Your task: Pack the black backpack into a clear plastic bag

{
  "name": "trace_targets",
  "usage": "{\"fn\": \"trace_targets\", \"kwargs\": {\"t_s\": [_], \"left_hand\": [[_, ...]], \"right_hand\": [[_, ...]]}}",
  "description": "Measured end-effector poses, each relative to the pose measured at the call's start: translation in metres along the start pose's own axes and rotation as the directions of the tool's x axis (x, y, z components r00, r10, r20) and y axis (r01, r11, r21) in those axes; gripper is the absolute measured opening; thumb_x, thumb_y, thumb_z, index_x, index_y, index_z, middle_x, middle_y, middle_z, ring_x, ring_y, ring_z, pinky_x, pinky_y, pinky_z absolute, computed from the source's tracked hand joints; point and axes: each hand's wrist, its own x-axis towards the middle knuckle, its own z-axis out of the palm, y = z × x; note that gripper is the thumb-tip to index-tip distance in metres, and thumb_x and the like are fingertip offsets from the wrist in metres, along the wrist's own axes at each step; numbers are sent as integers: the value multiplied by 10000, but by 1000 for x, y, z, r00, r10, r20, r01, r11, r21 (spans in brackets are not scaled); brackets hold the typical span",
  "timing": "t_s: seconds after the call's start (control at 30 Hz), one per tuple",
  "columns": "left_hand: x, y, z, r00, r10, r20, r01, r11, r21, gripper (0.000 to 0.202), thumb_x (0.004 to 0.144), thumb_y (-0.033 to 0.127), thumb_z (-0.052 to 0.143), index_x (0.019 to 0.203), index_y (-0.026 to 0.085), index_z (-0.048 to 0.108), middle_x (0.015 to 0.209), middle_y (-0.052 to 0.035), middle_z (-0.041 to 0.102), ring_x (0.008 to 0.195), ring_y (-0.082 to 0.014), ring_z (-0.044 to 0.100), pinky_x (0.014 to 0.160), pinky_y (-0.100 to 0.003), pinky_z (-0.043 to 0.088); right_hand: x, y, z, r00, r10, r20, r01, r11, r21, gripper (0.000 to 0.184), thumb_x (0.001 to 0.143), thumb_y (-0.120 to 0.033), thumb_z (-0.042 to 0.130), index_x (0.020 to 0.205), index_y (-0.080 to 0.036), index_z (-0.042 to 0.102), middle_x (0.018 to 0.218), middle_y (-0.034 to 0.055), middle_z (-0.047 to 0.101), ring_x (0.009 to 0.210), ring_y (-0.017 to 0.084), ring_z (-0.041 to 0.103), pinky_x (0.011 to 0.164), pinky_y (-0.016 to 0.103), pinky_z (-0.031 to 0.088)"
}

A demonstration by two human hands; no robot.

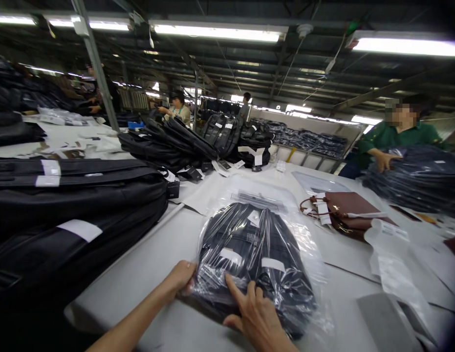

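Observation:
A black backpack (245,239) lies on the white table in a clear plastic bag (304,234), with white paper strips around its straps. My left hand (183,276) is closed on the bag's left edge; its fingertips are partly hidden behind the plastic. On the lower front of the bag rests my right hand (254,308), its index finger stretched out and thumb apart, the other fingers slightly bent. It presses on the plastic and holds nothing.
At left is a large stack of black backpacks (73,210); more backpacks (183,142) are heaped behind. A brown handbag (355,210), loose plastic (392,259) and a grey object (388,322) lie right. Beyond, a person in green (414,132) handles a wrapped pile (418,176).

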Motion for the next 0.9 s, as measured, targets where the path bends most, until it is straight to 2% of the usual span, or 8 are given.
{"fn": "trace_targets", "kwargs": {"t_s": [0.2,0.37,0.43,0.5,0.57,0.63,0.73,0.9], "left_hand": [[10,4,-21,987,-91,130,122,960,-253,273,755,354,631,607,138,554,535,23,585,462,-110,559,496,-245,482],[-4,2,-65,959,-60,-277,-16,964,-264,143,697,263,586,650,134,549,604,-48,606,565,-195,628,528,-298,518],[-29,4,-65,871,37,-489,-157,966,-207,157,764,267,511,815,143,593,852,-93,653,849,-238,646,726,-347,539],[-56,6,-46,745,318,-587,-393,919,-2,230,828,285,471,989,194,607,1106,-84,615,1104,-247,544,939,-379,460],[-73,4,-14,480,817,-319,-699,576,423,304,865,274,463,1141,236,587,1235,-79,566,1198,-277,469,1033,-458,373],[-72,-3,17,345,938,-23,-721,281,633,456,883,318,483,1332,254,442,1352,-81,480,1279,-336,364,1036,-547,336],[-50,-18,41,406,911,67,-666,245,704,664,876,449,501,1441,223,235,1434,-111,373,1329,-376,252,991,-549,390],[-32,-29,36,458,878,137,-660,233,714,658,849,539,498,1425,344,247,1490,-91,258,1341,-409,195,972,-579,397]], "right_hand": [[4,7,-5,999,-42,-6,42,998,57,923,563,-721,653,1350,-298,425,736,110,609,602,252,604,516,340,504],[4,7,-2,1000,-29,12,29,998,50,917,564,-739,636,1345,-304,434,712,113,619,580,263,605,503,355,506],[4,6,-1,1000,-17,18,16,999,42,916,559,-743,635,1344,-317,430,709,110,622,575,262,607,498,350,503],[5,5,-1,1000,-19,24,18,999,38,910,568,-743,628,1347,-319,425,714,112,625,581,266,610,499,347,499],[5,4,-3,999,-32,35,30,999,33,901,585,-739,619,1351,-306,422,735,124,632,603,274,619,507,347,498],[4,5,-4,998,-40,47,38,999,36,901,594,-734,619,1356,-298,415,764,134,640,622,279,629,516,349,503],[1,11,-1,999,-29,25,26,995,99,940,585,-716,647,1380,-301,366,868,153,647,683,291,640,567,374,524],[-9,25,11,996,85,-35,-61,893,447,1077,655,-571,702,1457,-196,89,1077,172,613,854,300,627,722,429,534]]}}
